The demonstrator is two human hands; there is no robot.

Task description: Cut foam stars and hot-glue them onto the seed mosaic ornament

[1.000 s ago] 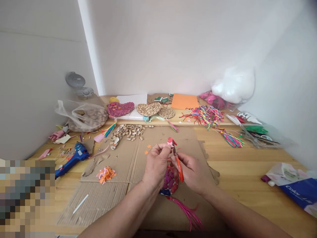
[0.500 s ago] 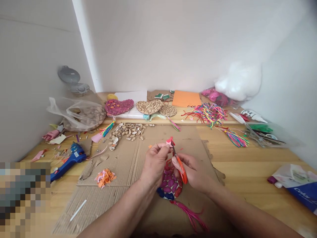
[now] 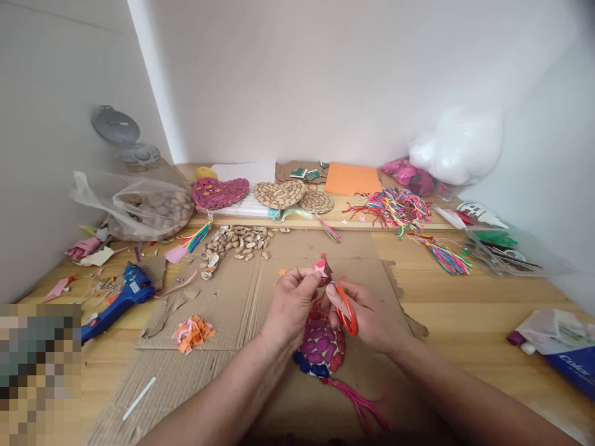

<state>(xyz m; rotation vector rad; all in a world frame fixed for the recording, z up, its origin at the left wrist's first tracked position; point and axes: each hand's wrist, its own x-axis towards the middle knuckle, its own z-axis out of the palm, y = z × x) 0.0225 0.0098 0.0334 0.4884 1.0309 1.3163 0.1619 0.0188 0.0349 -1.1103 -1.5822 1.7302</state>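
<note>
Between the thumb and fingers of my left hand (image 3: 295, 300) is a small piece of red and pink paper (image 3: 320, 266), with a pale pink star shape on its face. My right hand (image 3: 360, 306) is closed around orange-handled scissors (image 3: 348, 313), their blades meeting the paper's right side. Under both hands lies a peanut-shell ornament (image 3: 320, 341), painted purple, red and dark blue. A pink tassel (image 3: 356, 396) trails from its lower end. My hands partly cover the ornament's upper part.
Cardboard (image 3: 223, 384) covers the middle of the wooden table. On its left are paper scraps (image 3: 193, 334) and peanut shells (image 3: 239, 241); a blue glue gun (image 3: 123, 297) lies beyond. Shell hearts (image 3: 220, 193), colourful strings (image 3: 395, 207) and orange paper (image 3: 352, 178) line the back.
The scissors and my right hand have shifted slightly along the paper's edge, and a narrow red strip now sticks up beyond the blades. The whole view has moved a little.
</note>
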